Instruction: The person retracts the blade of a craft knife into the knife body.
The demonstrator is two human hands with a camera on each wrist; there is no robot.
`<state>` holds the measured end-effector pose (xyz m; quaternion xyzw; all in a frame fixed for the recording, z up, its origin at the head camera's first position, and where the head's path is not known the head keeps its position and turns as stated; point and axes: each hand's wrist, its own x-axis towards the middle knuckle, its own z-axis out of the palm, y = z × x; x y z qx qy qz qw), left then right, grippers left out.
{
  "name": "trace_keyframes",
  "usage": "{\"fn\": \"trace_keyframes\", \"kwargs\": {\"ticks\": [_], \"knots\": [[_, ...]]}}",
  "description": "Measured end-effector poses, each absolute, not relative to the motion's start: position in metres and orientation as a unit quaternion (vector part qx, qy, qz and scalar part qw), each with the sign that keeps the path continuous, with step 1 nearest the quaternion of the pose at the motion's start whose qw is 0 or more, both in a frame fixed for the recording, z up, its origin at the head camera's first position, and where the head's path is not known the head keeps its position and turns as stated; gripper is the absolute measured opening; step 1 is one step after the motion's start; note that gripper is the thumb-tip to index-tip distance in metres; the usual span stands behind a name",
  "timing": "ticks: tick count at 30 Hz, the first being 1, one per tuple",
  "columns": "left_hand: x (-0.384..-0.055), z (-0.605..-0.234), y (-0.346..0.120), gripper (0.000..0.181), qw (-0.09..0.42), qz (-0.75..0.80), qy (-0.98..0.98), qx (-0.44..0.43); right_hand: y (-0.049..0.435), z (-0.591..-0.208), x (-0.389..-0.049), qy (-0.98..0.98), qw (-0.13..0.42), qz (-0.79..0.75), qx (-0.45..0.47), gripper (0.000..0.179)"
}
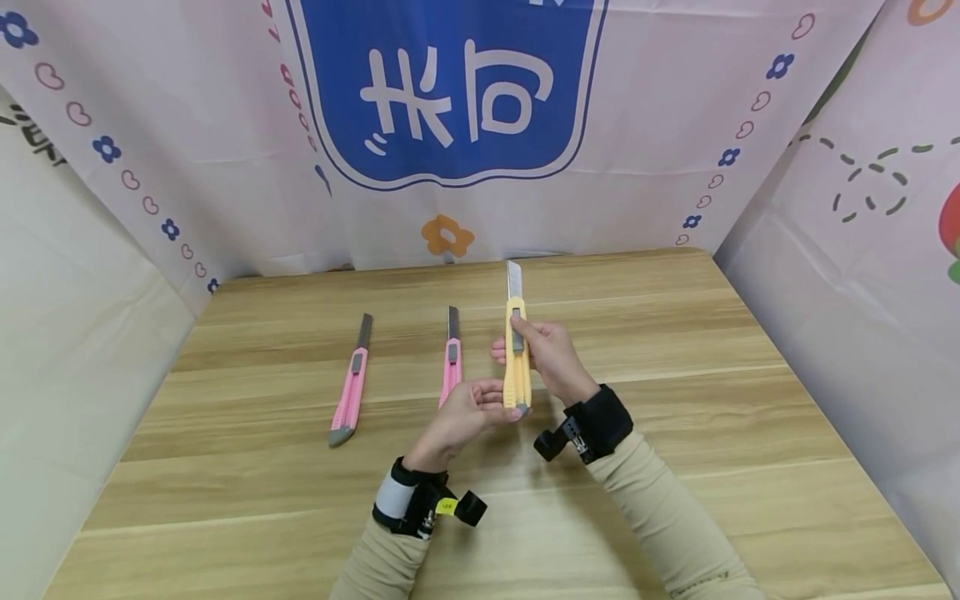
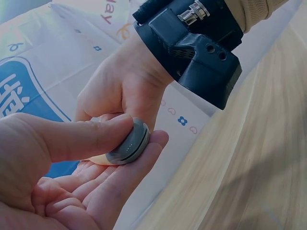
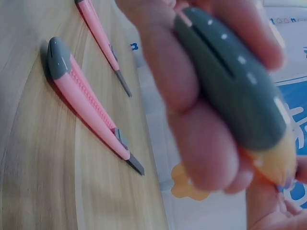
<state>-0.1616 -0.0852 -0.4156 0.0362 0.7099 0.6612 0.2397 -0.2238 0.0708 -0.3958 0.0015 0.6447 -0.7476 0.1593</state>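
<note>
A yellow utility knife [image 1: 518, 375] is held above the table in both hands, its blade [image 1: 514, 279] extended and directed away from me. My right hand [image 1: 553, 354] grips the body, thumb on the grey slider. The left hand [image 1: 467, 412] pinches the grey end cap [image 2: 128, 146] between thumb and fingers. On the table lie two pink utility knives, blades out: one [image 1: 350, 396] on the left, the other [image 1: 452, 364] in the middle, its lower end hidden behind my left hand in the head view. Both also show in the right wrist view.
The wooden table [image 1: 247, 483] ends at a printed cloth backdrop [image 1: 247, 200]. More cloth hangs along the left and right sides. Each wrist wears a black strap with a small camera; the right strap [image 1: 600, 423] sits close beside the left hand.
</note>
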Motion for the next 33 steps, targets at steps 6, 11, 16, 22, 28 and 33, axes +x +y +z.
{"fn": "trace_keyframes", "kwargs": {"ticks": [6, 11, 16, 22, 28, 33], "knots": [[-0.1611, -0.4156, -0.0843, 0.045, 0.234, 0.66, 0.713, 0.035, 0.0691, -0.3955, -0.2215, 0.665, 0.15, -0.731, 0.004, 0.051], [-0.1601, -0.4146, -0.0841, 0.047, 0.235, 0.659, 0.714, 0.03, 0.0676, -0.3973, -0.2206, 0.665, 0.13, -0.735, -0.011, 0.048], [-0.1597, -0.4144, -0.0841, 0.045, 0.236, 0.659, 0.713, 0.033, 0.0673, -0.3993, -0.2223, 0.663, 0.13, -0.737, -0.026, 0.046], [-0.1587, -0.4137, -0.084, 0.042, 0.241, 0.656, 0.714, 0.04, 0.0687, -0.4001, -0.2239, 0.665, 0.143, -0.732, -0.032, 0.044], [-0.1586, -0.4139, -0.0841, 0.04, 0.243, 0.653, 0.716, 0.044, 0.0694, -0.3989, -0.2232, 0.661, 0.146, -0.735, -0.038, 0.044], [-0.1585, -0.4142, -0.0846, 0.042, 0.245, 0.656, 0.713, 0.042, 0.0694, -0.3975, -0.2224, 0.663, 0.144, -0.734, -0.04, 0.043]]}}
